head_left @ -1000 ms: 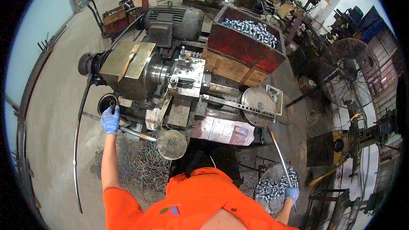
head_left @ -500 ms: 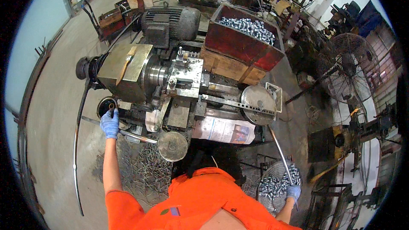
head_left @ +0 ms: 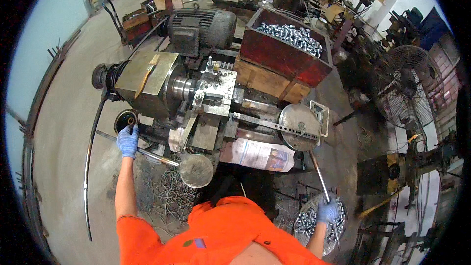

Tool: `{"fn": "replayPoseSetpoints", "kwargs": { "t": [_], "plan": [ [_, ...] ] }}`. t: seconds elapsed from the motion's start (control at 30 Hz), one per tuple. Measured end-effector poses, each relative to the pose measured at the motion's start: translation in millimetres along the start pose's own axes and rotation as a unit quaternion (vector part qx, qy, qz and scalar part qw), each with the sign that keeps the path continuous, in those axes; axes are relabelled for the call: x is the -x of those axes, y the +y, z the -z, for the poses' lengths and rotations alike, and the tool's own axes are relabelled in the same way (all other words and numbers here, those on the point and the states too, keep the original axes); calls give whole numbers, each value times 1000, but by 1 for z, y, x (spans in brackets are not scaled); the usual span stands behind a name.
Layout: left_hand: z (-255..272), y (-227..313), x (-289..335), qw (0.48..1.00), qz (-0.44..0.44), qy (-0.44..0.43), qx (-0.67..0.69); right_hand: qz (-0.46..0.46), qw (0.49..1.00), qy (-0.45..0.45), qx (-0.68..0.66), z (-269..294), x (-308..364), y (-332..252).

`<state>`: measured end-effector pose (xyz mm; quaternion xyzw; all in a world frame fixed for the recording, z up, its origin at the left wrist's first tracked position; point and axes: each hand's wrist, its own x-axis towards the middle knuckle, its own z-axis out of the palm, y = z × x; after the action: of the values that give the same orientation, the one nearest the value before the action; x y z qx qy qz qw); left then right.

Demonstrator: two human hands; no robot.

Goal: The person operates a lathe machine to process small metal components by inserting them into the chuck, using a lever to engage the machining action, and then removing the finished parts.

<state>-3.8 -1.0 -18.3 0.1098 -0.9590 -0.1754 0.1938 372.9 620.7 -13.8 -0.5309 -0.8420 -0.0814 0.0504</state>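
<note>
My left hand [head_left: 127,143], in a blue glove, is at the near rim of a round black container [head_left: 125,119] left of the machine. Its fingers are bent together around something small and dark that I cannot make out. A metal bar [head_left: 156,156] passes close under this hand towards a round metal disc [head_left: 196,170]. My right hand [head_left: 327,211], also gloved in blue, is closed around a long metal lever rod [head_left: 319,174] that slants down from the machine's right end. Behind that hand, a round mesh basket [head_left: 301,238] holds many short shiny metal pieces.
The lathe-like machine [head_left: 213,91] fills the middle, with a brush [head_left: 144,81] on its box. Behind are a motor [head_left: 201,27] and a red bin [head_left: 282,51] of metal pieces. A fan [head_left: 407,86] stands right. Metal scraps [head_left: 171,194] cover the floor below.
My right hand has moved left and slightly up along the lever rod. My left hand stays beside the black container. The whole view has shifted a little.
</note>
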Motion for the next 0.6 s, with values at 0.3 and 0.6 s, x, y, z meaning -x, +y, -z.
{"fn": "replayPoseSetpoints", "kwargs": {
  "t": [0.3, 0.6],
  "plan": [
    [11, 19, 3, 997, 52, -54, 14, 76, 993, -30, 90, -18, -172, -37],
    [6, -43, 30, 884, 145, 144, 420, 216, 973, 75, 29, -27, -202, -143]
  ]
}}
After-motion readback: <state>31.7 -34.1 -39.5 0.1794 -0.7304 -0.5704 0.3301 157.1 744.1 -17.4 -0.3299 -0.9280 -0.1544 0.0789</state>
